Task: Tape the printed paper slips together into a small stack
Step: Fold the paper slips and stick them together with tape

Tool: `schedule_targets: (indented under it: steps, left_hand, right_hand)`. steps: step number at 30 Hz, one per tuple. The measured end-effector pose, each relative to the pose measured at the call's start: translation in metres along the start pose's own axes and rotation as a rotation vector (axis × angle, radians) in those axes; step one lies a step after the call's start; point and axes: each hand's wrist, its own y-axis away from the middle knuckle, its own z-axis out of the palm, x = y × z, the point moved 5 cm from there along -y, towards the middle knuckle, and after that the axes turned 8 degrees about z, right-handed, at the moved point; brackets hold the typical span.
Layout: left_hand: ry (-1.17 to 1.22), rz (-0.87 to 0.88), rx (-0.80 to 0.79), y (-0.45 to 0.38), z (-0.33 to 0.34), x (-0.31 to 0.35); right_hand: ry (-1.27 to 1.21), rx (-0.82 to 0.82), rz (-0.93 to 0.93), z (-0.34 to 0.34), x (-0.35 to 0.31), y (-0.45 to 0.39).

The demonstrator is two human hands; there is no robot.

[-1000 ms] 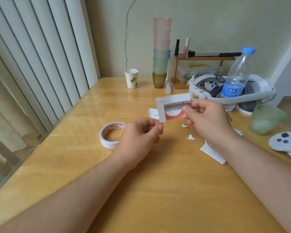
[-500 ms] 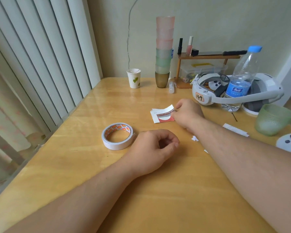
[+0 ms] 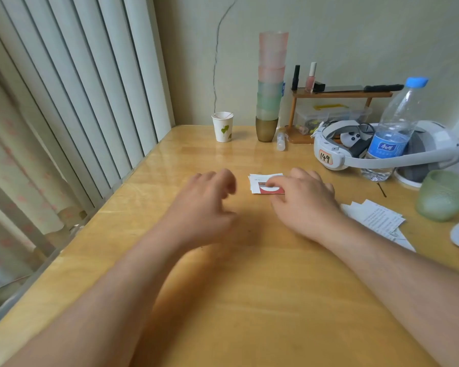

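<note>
head | small stack of slips [image 3: 260,182] flat on table [image 3: 249,300], centre-far | right hand [image 3: 302,200] on its right edge, fingertips pressing, likely pinning or smoothing tape | left hand [image 3: 204,205] just left, loosely curled, blurred, holding nothing visible | loose slips [image 3: 376,218] near right

Glossy varnished wooden table [image 3: 249,300], matt paper slips [image 3: 263,182], clear plastic bottle [image 3: 394,133], frosted green cup [image 3: 445,198]

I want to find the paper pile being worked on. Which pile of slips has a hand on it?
The small stack with the red print, under the right hand. The loose white slips lie untouched.
</note>
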Motion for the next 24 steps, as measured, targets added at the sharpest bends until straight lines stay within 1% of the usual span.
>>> schedule_targets:
  steps: [1,3,4,5,7,9,12,13,15,19,24]
  left_hand:
    - [-0.045,-0.079,-0.034,0.001,-0.006,-0.012]
    - [-0.117,-0.204,-0.175,0.005,-0.007,-0.03]
    - [-0.116,-0.238,-0.227,0.007,-0.004,-0.035]
    - [-0.092,-0.248,-0.238,0.008,-0.002,-0.035]
    - [-0.045,-0.215,-0.178,0.007,-0.001,-0.03]
    - [0.073,-0.178,-0.091,0.004,-0.002,-0.021]
    - [0.461,-0.117,0.022,0.001,0.001,-0.002]
    - [0.578,-0.102,0.035,0.001,0.004,0.004]
    - [0.707,-0.061,0.036,0.002,0.013,0.016]
    - [0.747,0.005,0.054,0.002,0.033,0.027]
    - [0.715,0.038,0.074,0.003,0.039,0.034]
  right_hand:
    - [-0.03,-0.011,-0.034,-0.002,0.0,0.012]
    - [-0.092,-0.042,-0.066,0.0,0.003,0.03]
    - [-0.136,-0.035,-0.076,0.002,0.006,0.037]
    - [-0.192,-0.011,-0.092,0.004,0.009,0.043]
    - [-0.324,0.062,-0.147,0.005,0.012,0.053]
    - [-0.414,0.123,-0.212,0.003,0.012,0.058]
    - [-0.513,0.211,-0.281,-0.01,0.012,0.057]
    - [-0.552,0.207,-0.275,-0.013,0.014,0.057]
    - [-0.615,0.152,-0.259,-0.012,0.016,0.057]
    - [-0.641,0.094,-0.26,-0.008,0.023,0.06]
    - [-0.655,0.077,-0.27,-0.007,0.026,0.058]
